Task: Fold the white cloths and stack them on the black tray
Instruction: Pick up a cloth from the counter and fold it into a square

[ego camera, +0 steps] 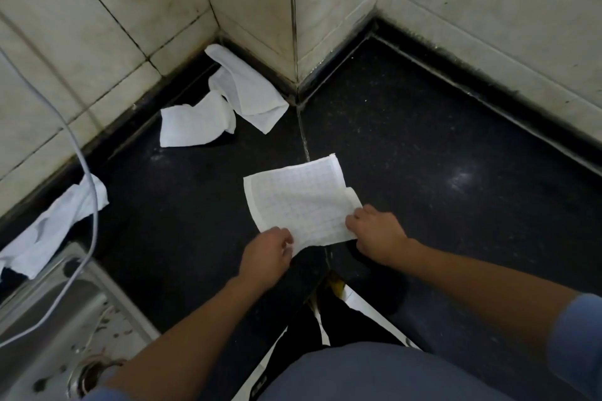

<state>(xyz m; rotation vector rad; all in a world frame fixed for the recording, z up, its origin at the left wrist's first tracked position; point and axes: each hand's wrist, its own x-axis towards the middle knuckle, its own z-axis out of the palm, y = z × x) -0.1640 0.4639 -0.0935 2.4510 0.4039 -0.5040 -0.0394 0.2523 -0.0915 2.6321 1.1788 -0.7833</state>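
White checked cloth (299, 202) lies flat, one corner curled.

Dim and flat the light was, just a faint glare smudge on the dark counter (459, 179) at mid-right, the white cloth (303, 202) brightest at centre, wall tiles (97, 10) bowed toward the edges, sleeve (573, 342) blurred lower right.

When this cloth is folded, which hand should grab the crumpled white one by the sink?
Probably the left hand. The crumpled white cloth draped on the edge of the steel sink lies on its side, while the right hand would have to cross over. Both now pinch the white grid-patterned cloth.
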